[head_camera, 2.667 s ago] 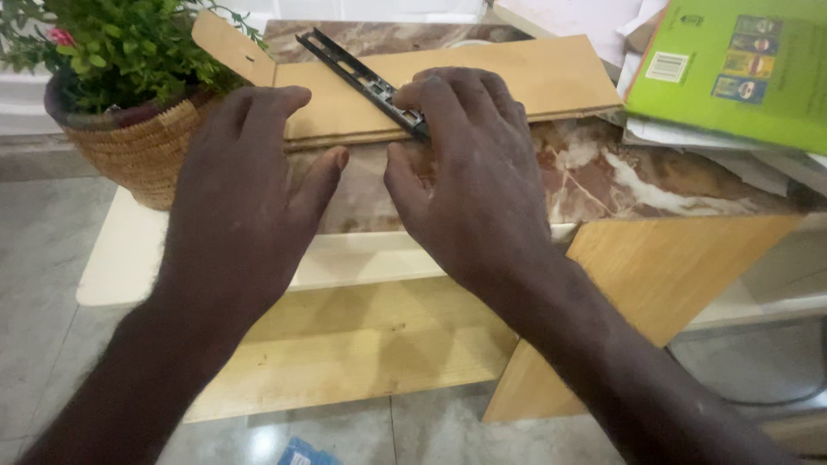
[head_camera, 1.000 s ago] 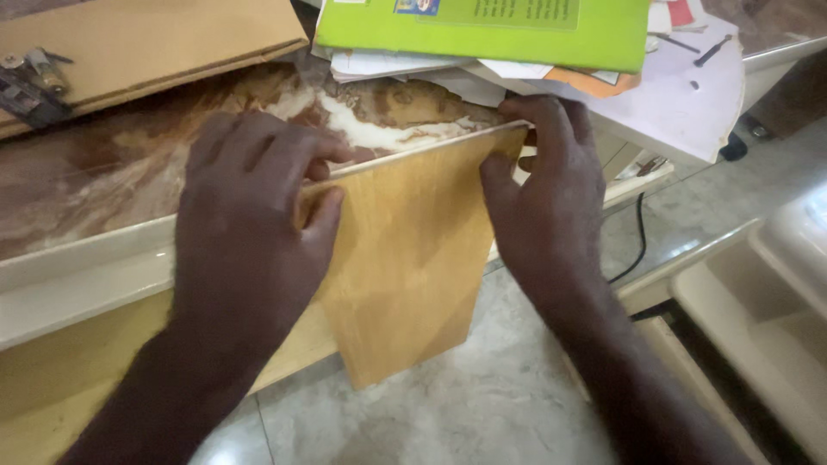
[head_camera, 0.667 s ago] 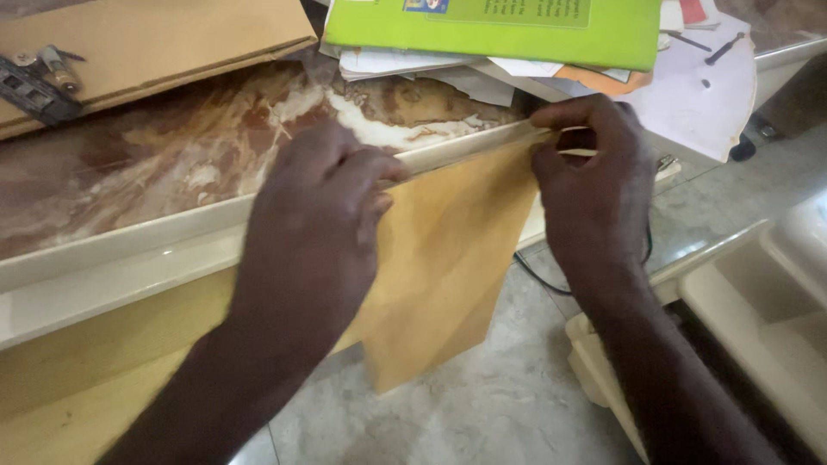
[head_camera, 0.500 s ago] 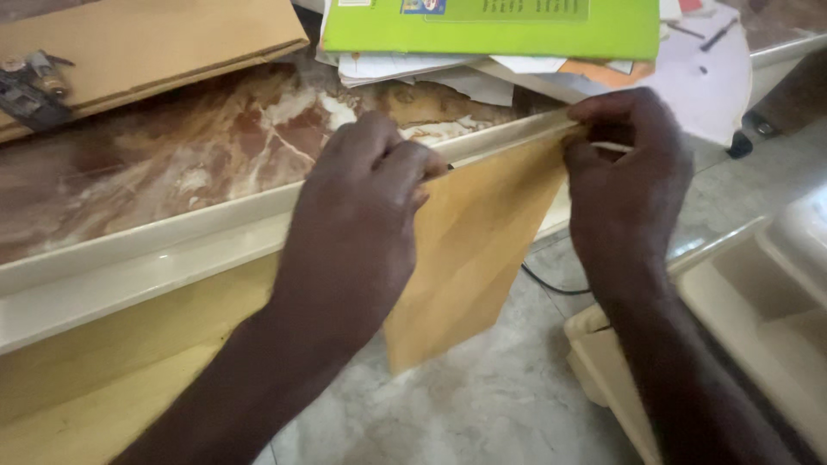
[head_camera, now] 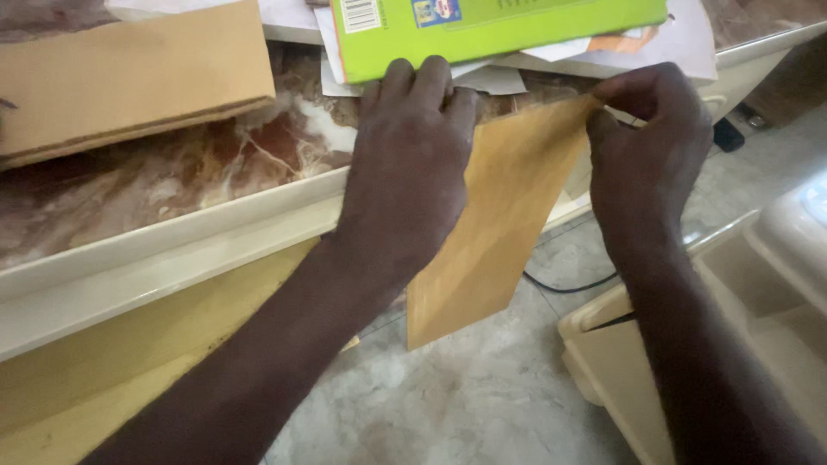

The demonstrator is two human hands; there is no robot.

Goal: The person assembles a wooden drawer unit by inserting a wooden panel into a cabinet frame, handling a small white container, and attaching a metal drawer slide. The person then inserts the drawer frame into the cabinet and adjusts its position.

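At front edge of marbled brown stone surface (head_camera: pixel 172 185), tan rectangular wooden panel (head_camera: pixel 495 224) hung tilted, top edge against surface lip, lower corner over grey floor (head_camera: pixel 482 405). Left hand (head_camera: pixel 409 172) lay flat on panel's upper left part, fingers (head_camera: pixel 413 86) together, tips touching bright green flat box (head_camera: pixel 491 26) on papers. Right hand (head_camera: pixel 646 164) pinched panel's top right corner, fingers clamped on it. Second tan wooden board (head_camera: pixel 129 77) rested near surface's back left. Cream plastic bin (head_camera: pixel 758 293) stood on floor, right.

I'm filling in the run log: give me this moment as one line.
left hand: pressing tan panel top | right hand: pinching its upper right corner | panel: hanging off marble counter edge | green booklet behind
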